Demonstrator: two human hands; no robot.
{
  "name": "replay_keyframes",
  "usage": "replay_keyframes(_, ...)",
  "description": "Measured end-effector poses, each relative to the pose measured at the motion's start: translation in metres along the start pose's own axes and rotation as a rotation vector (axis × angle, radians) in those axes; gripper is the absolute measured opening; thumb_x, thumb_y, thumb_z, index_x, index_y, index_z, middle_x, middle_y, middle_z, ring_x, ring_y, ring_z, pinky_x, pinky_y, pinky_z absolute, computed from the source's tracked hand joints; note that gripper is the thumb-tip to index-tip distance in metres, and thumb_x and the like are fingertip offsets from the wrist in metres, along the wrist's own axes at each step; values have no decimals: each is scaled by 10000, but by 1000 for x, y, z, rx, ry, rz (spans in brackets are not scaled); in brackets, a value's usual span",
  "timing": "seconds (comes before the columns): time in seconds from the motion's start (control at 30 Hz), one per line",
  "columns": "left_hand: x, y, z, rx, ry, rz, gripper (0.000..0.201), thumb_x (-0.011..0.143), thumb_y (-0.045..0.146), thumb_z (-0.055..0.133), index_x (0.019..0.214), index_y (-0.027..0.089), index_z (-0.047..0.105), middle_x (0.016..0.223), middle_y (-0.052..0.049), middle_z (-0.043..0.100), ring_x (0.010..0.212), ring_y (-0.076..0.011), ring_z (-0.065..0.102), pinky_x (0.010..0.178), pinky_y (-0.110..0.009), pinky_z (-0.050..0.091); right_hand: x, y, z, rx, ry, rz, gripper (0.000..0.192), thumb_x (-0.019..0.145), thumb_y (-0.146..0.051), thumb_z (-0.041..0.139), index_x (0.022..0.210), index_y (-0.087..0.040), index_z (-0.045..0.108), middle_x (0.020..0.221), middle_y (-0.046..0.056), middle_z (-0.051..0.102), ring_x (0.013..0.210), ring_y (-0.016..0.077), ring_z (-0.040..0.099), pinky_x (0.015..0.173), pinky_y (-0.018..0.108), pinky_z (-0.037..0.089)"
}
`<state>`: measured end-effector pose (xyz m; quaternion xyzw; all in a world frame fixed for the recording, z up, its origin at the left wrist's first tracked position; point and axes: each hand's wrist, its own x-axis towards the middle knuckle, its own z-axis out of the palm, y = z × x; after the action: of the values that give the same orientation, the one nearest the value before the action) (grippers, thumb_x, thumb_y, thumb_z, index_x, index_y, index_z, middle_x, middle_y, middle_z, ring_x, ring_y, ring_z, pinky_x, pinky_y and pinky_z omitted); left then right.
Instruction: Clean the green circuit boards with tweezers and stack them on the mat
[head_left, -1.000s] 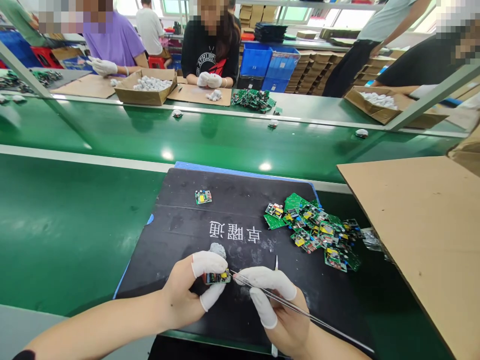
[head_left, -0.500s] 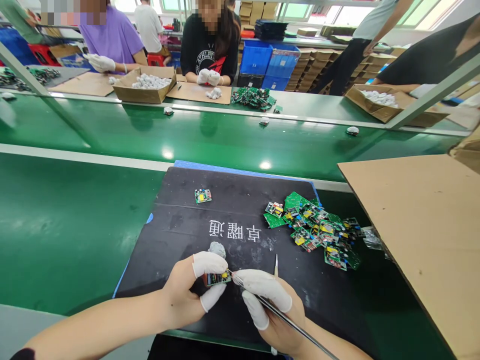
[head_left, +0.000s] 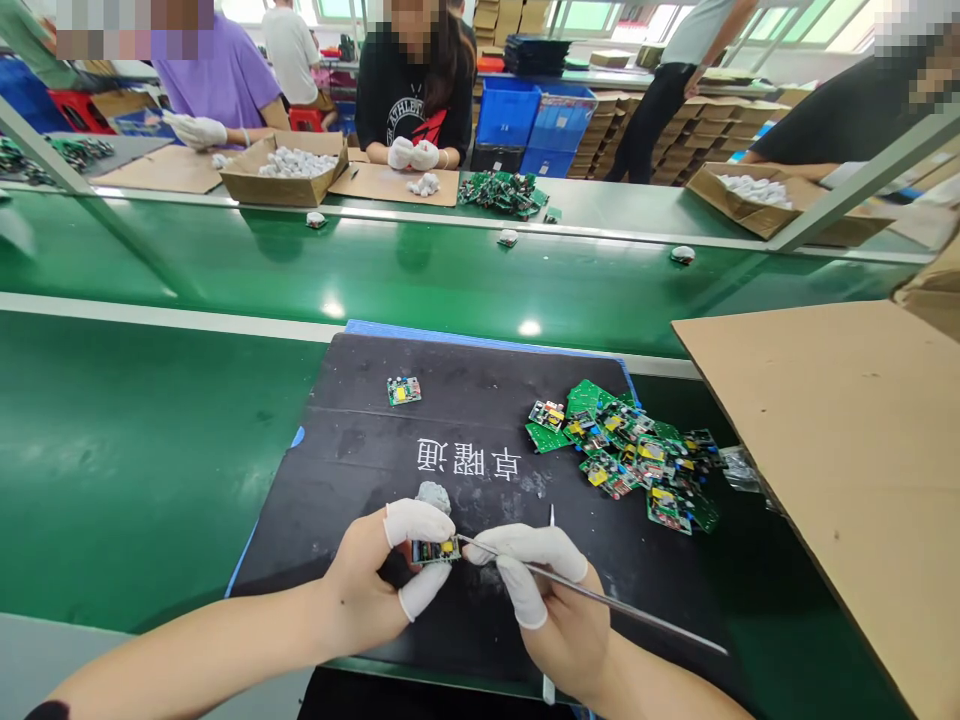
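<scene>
Head view: the left forearm (head_left: 202, 640) comes in from the lower left, nearly level with a slight rise, and the left hand (head_left: 375, 570) faces inward, toward the right hand (head_left: 566, 610). Its index finger curves over the top and its thumb comes up from below, both in white covers (head_left: 420, 523); they are closed to the width of a small board (head_left: 442, 551) and pinch it over the mat (head_left: 360, 470). The other left fingers are mostly out of sight. A grey lump (head_left: 433, 494) shows just beyond the index finger; whether the two touch, I cannot tell.

The right forearm (head_left: 660, 680) rises from the bottom edge toward the upper left. The right hand grips a thin metal tool (head_left: 637, 611) much like a pencil, index finger stretched along it, thumb bent beneath, little gap between. The tool slants down to the right, its tip at the board's upper right corner; contact is too small to judge. A white-tipped stick (head_left: 552, 516) lies partly under this hand.

Farther along the mat, a lone board (head_left: 404, 391) sits left of the pile (head_left: 637, 450).
</scene>
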<state>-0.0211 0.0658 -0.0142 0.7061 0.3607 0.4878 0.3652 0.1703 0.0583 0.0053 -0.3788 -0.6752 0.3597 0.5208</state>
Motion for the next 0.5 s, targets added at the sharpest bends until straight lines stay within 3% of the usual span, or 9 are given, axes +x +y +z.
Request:
replay_keyframes(0.13,8,4,-6,-81,120,-26,313,784,10,596,1012,224,601,913,-31,694,851,-151,687,796,-237,568,7,7,1,-37,10,74,111,955,-180,481,957,-227,583,808,22,694,712,153,697,659,255,575)
replay_keyframes(0.27,18,8,-15,-331,254,-97,363,803,0,588,1079,237,575,934,-2,655,816,-108,683,791,-199,565,18,15,5,-251,-191,161,124,928,-172,465,849,-219,548,723,2,618,641,153,611,600,261,503)
replay_keyframes(0.37,25,15,-21,-443,254,-83,274,827,70,635,1049,224,589,894,-4,618,845,-141,688,764,-229,577,26,15,8,-309,-335,214,161,915,-149,446,782,-216,508,699,-3,578,623,152,559,591,263,469)
replay_keyframes(0.5,29,37,-31,-525,220,-13,149,832,164,685,945,213,602,862,-3,571,854,-153,679,748,-240,575,34,9,5,-319,-347,185,165,918,-156,435,777,-217,494,680,-15,565,601,146,542,570,251,449)
